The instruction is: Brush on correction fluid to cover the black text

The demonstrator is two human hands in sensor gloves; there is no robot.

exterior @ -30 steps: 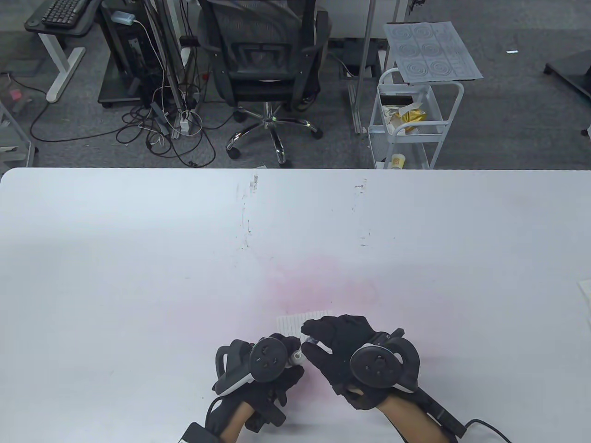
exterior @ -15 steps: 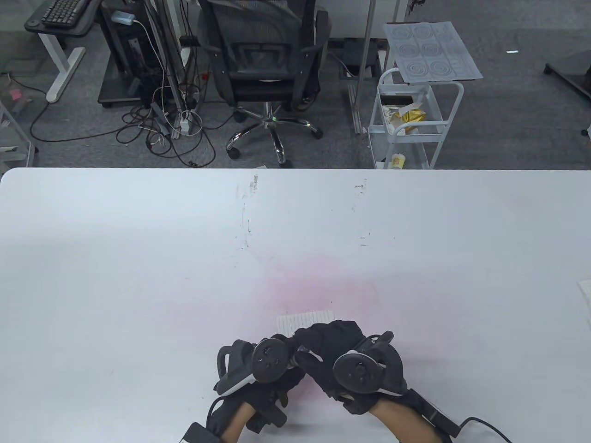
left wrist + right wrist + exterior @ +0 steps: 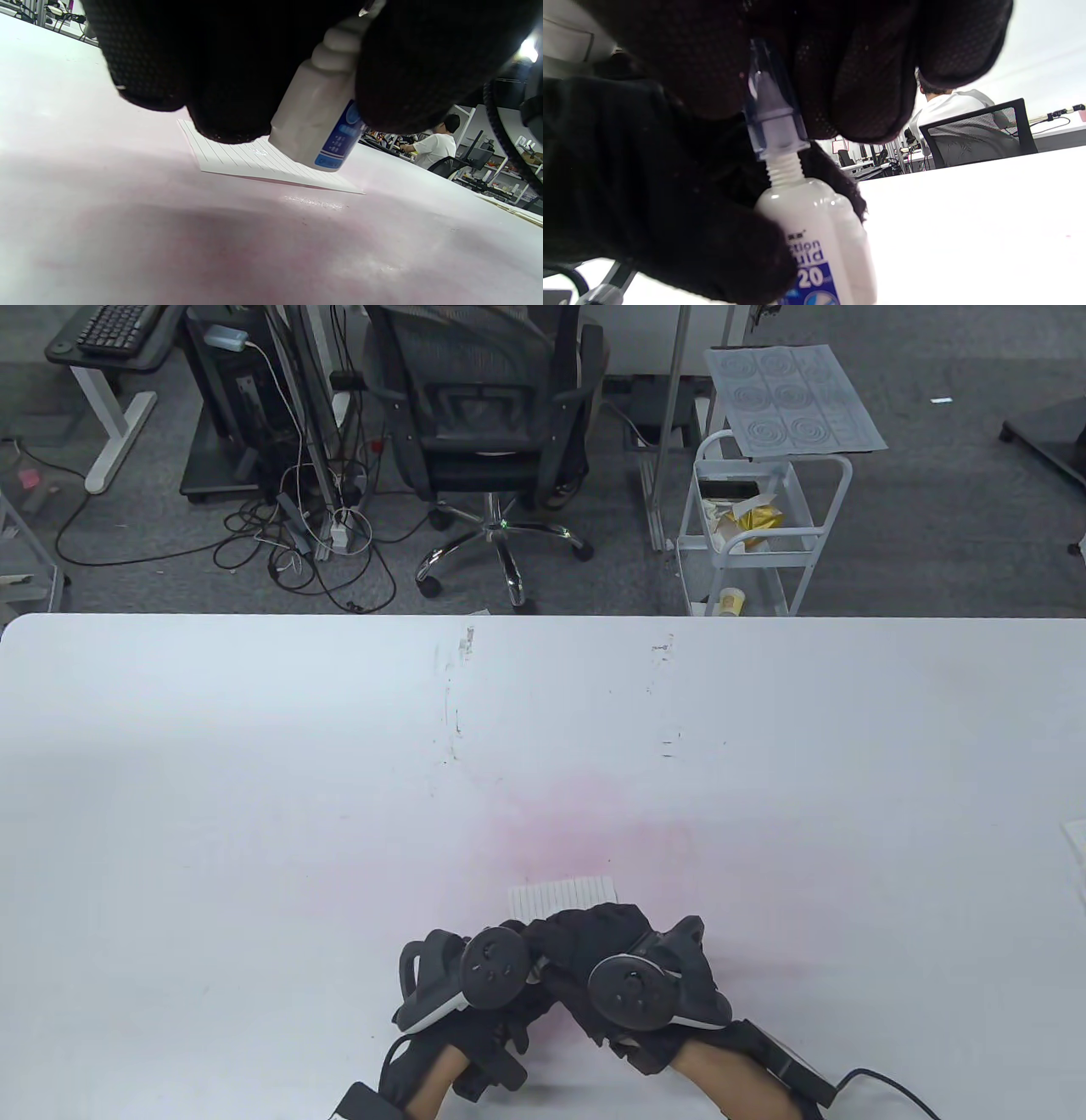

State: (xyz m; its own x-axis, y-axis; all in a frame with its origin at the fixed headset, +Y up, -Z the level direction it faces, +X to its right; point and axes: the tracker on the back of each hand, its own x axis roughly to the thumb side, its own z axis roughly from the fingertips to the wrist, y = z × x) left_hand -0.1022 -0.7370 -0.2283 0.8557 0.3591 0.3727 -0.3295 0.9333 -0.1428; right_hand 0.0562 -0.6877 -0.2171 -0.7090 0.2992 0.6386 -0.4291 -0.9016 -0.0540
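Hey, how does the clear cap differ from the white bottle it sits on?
The translucent bluish plastic cap is see-through and narrow; the white plastic correction fluid bottle is opaque and wider. The cap is plain, while the bottle carries a blue printed label. The right hand pinches the cap; the left hand grips the bottle. The cap sits on the bottle's threaded neck, with some thread showing below it. Both are held above the table.

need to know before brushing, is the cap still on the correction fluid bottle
On, though not screwed fully down: in the right wrist view the clear cap covers the bottle neck, with bare threads below it.
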